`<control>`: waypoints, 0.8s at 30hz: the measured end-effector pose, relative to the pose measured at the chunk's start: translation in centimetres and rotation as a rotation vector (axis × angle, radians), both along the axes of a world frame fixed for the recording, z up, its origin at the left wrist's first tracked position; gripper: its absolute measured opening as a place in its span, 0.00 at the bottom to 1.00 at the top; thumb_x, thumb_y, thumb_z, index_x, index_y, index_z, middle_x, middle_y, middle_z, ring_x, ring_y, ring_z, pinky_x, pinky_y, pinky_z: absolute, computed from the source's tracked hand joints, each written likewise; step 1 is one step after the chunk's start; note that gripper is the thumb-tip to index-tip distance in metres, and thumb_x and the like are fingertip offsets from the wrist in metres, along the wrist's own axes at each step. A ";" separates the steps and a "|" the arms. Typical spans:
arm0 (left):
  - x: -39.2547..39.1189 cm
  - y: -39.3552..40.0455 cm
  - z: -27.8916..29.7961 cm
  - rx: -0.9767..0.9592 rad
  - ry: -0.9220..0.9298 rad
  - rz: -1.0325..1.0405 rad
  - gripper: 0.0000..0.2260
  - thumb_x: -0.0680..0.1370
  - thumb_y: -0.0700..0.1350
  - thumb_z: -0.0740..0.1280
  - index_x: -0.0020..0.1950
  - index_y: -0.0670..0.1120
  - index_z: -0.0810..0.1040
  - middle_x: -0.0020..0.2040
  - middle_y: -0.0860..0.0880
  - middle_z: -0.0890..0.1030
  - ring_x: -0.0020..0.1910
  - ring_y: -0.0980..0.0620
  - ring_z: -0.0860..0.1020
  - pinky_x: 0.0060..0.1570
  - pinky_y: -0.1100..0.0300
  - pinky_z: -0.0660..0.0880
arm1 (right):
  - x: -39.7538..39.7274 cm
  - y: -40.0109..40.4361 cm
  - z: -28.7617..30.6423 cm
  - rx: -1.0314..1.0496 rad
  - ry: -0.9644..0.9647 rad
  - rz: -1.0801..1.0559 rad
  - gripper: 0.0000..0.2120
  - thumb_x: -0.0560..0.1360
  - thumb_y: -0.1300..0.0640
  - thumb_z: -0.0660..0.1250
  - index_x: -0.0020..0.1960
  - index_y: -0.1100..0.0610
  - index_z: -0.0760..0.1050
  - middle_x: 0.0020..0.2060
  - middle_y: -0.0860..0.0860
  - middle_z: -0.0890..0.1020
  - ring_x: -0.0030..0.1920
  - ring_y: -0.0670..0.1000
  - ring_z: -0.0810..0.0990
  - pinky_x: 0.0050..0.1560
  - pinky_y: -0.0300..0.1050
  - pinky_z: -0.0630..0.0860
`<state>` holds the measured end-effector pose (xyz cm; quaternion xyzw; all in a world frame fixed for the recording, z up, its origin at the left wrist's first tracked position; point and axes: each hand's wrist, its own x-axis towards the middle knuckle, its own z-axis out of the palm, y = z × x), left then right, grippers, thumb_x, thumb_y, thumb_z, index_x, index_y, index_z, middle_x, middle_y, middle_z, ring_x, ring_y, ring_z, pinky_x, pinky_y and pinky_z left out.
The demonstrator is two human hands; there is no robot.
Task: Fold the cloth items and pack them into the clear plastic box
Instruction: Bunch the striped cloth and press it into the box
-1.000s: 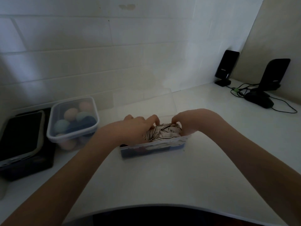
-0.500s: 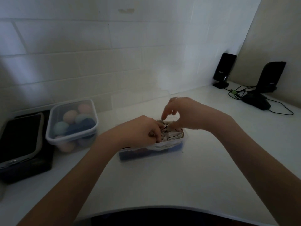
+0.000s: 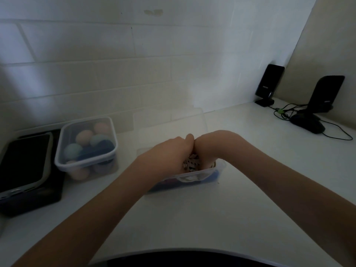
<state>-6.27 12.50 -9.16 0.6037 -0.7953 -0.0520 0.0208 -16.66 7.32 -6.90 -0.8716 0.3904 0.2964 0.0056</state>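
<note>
Your left hand (image 3: 169, 153) and right hand (image 3: 210, 147) meet knuckle to knuckle over the box (image 3: 200, 175), fingers curled down into the striped cloth (image 3: 190, 163) directly beneath; whether they pinch it seems likely, though unclear. The box's long axis runs left-right.

Lidded tub (image 3: 87, 145) of coloured balls, phone (image 3: 24, 164), speakers (image 3: 269, 83)
</note>
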 end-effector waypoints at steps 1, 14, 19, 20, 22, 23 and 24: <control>0.1 -0.2 0.0 0.027 -0.015 0.000 0.22 0.71 0.46 0.70 0.57 0.43 0.62 0.40 0.49 0.70 0.40 0.47 0.72 0.36 0.54 0.68 | 0.2 0.0 0.0 -0.005 0.015 0.005 0.25 0.71 0.46 0.70 0.63 0.57 0.73 0.51 0.53 0.78 0.48 0.53 0.74 0.55 0.46 0.73; 1.4 -0.8 -1.3 0.117 -0.042 -0.022 0.23 0.75 0.43 0.64 0.66 0.47 0.56 0.54 0.41 0.80 0.48 0.42 0.77 0.50 0.46 0.76 | -2.0 -0.1 0.5 0.045 -0.189 -0.027 0.21 0.72 0.50 0.69 0.63 0.55 0.73 0.55 0.52 0.80 0.48 0.51 0.76 0.47 0.41 0.70; 1.8 0.1 -1.2 0.137 0.212 0.009 0.26 0.74 0.49 0.68 0.67 0.53 0.59 0.62 0.47 0.77 0.55 0.48 0.77 0.55 0.51 0.76 | -3.8 0.8 2.6 -0.149 -0.205 -0.051 0.25 0.68 0.46 0.72 0.63 0.47 0.72 0.57 0.45 0.78 0.60 0.51 0.73 0.59 0.48 0.61; 1.8 0.4 -0.9 0.133 0.246 0.001 0.26 0.73 0.50 0.68 0.68 0.53 0.61 0.63 0.48 0.77 0.57 0.49 0.76 0.56 0.53 0.75 | -3.7 0.8 2.3 -0.176 -0.181 -0.040 0.24 0.68 0.47 0.72 0.62 0.47 0.73 0.56 0.46 0.79 0.59 0.51 0.73 0.57 0.48 0.61; 2.3 0.8 -0.3 0.105 0.275 -0.005 0.27 0.72 0.48 0.70 0.68 0.53 0.63 0.65 0.49 0.75 0.61 0.51 0.74 0.59 0.55 0.74 | -3.3 0.6 1.3 -0.205 -0.138 -0.027 0.21 0.69 0.51 0.71 0.61 0.49 0.74 0.54 0.48 0.80 0.58 0.52 0.75 0.56 0.48 0.62; 2.6 1.0 -0.1 0.084 0.268 0.002 0.28 0.71 0.48 0.71 0.67 0.53 0.63 0.66 0.49 0.74 0.62 0.51 0.73 0.60 0.54 0.73 | -3.1 0.4 0.9 -0.205 -0.112 -0.034 0.19 0.70 0.52 0.70 0.61 0.50 0.74 0.54 0.49 0.80 0.58 0.53 0.75 0.56 0.49 0.63; 2.9 1.2 0.1 0.065 0.254 0.013 0.28 0.71 0.48 0.71 0.67 0.53 0.64 0.65 0.49 0.74 0.62 0.51 0.73 0.60 0.53 0.73 | -2.8 0.3 0.8 -0.195 -0.079 -0.042 0.19 0.70 0.54 0.70 0.61 0.51 0.74 0.55 0.50 0.79 0.58 0.53 0.76 0.56 0.49 0.64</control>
